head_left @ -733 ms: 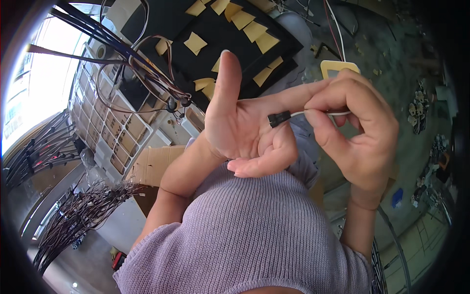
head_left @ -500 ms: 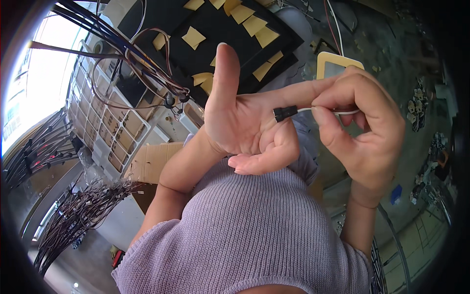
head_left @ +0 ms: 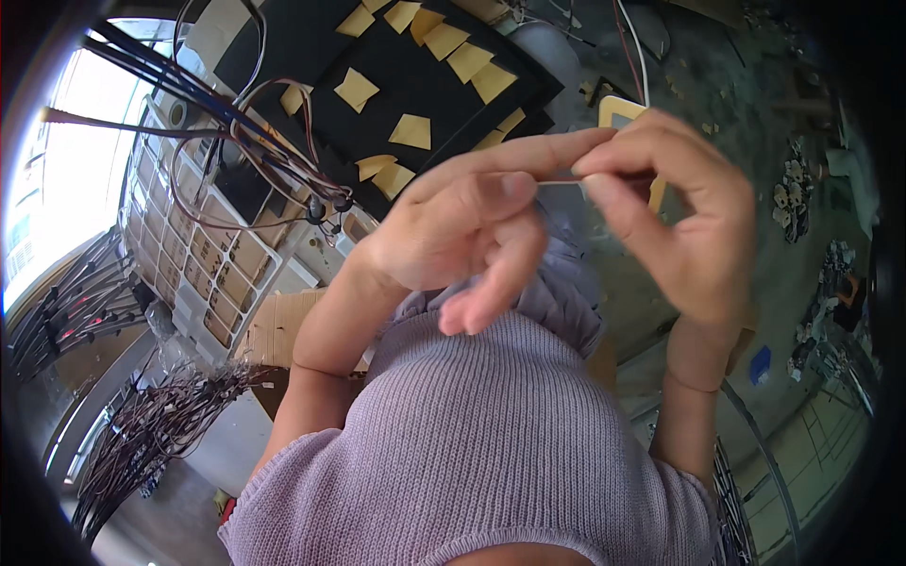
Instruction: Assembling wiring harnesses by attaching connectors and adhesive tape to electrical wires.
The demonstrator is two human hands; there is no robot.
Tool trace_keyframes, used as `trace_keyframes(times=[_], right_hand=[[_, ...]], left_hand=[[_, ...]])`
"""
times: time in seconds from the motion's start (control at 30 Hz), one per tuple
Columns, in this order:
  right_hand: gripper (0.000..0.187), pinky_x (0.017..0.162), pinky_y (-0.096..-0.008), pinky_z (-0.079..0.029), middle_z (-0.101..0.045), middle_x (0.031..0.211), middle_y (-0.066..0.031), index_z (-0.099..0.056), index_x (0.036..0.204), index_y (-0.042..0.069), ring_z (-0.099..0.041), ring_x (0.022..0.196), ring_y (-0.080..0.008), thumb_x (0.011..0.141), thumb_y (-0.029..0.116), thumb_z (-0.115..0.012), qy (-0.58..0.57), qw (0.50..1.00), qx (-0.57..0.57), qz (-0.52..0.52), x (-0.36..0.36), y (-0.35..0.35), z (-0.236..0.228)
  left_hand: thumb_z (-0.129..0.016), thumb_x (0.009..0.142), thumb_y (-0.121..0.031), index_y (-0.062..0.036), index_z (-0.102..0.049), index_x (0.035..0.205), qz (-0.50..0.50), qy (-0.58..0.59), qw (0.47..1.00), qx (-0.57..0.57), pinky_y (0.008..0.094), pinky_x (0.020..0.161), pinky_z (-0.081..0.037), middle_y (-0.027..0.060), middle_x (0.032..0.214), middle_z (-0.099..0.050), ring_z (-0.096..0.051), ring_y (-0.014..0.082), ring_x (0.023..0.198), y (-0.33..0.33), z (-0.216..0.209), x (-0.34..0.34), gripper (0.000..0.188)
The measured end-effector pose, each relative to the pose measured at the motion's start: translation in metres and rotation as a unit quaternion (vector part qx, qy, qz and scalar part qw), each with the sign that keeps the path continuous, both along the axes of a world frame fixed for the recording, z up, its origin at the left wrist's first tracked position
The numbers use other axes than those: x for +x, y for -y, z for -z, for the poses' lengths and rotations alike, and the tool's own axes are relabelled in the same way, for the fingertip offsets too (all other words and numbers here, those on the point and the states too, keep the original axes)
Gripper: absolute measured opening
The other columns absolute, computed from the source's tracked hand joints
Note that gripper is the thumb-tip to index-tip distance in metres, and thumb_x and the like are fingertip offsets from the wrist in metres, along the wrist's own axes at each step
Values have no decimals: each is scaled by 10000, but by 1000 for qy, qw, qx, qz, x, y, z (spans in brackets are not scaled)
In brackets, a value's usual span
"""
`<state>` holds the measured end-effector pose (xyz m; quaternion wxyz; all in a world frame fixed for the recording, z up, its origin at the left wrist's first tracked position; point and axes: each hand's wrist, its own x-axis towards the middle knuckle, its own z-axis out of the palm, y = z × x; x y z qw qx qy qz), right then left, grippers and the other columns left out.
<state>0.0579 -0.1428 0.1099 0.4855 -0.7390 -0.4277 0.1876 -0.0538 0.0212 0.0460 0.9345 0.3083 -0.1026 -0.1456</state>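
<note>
My left hand [head_left: 453, 226] is raised in front of my chest, its thumb pressed down against the index finger. A thin white wire [head_left: 562, 182] runs out from under the thumb tip. The black connector at the wire's end is hidden behind the thumb. Thumb and index finger of my right hand [head_left: 694, 208] pinch the same wire a short way to the right, close to the left fingertips. The left hand's lower fingers are curled and slightly blurred.
Yellow paper pieces [head_left: 411, 131] lie on a black surface [head_left: 311, 71] ahead. Cables hang at upper left, in front of a white plastic grid [head_left: 203, 236]. A large bundle of dark wires [head_left: 156, 415] is at lower left, near a cardboard box [head_left: 278, 325]. A yellow-rimmed frame [head_left: 613, 104] stands beyond my right hand.
My left thumb, upright before, has come down onto the index finger and covers the black connector. The right hand has shifted slightly left and up, still pinching the wire.
</note>
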Motion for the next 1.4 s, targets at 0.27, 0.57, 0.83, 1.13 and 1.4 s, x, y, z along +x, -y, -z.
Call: trace_keyframes(times=[0.27, 0.57, 0.83, 1.13, 1.4], right_hand=[[136, 626, -219, -379, -573, 797, -30, -711, 902, -5, -523, 736, -105, 767, -15, -707, 15, 1000, 13, 5, 22, 19, -2], [129, 560, -204, -325, -547, 776, -2, -710, 869, 13, -480, 692, -73, 743, -9, -729, -4, 999, 32, -1, 23, 21, -1], [153, 597, -306, -434, -521, 748, -54, -622, 745, 33, -549, 671, -204, 650, -43, -716, 156, 987, 18, 41, 7, 6, 27], [143, 660, -294, -478, -569, 805, -71, -626, 807, 0, -596, 720, -201, 708, -35, -724, 44, 998, 32, 35, -8, -38, 66], [148, 712, -423, -514, -663, 797, -202, -665, 806, -17, -654, 801, -361, 756, 117, -705, 156, 984, -69, -41, 42, -230, 114]], left_hand=[[-177, 989, -152, 155, -46, 1420, 56, -55, 985, -155, 242, 323, -486, 119, 458, -542, -539, 189, 333, -20, -8, -6, 545], [-247, 978, -183, 158, -86, 1421, 74, -78, 973, -203, 262, 389, -515, 139, 479, -557, -569, 207, 380, -17, -11, -4, 582], [-779, 706, -185, 22, -550, 1272, -134, 169, 841, 496, 375, 984, -409, 152, 1226, -573, -527, 271, 1171, -24, -10, -1, 645], [-669, 792, -25, 3, -629, 886, -389, -26, 763, 516, 321, 671, -511, 127, 863, -604, -645, 271, 774, -1, 29, -6, 106], [-651, 788, -70, -83, -611, 838, -400, 7, 591, 701, 450, 1008, -349, 52, 845, -606, -603, 251, 874, -19, 51, -8, 65]])
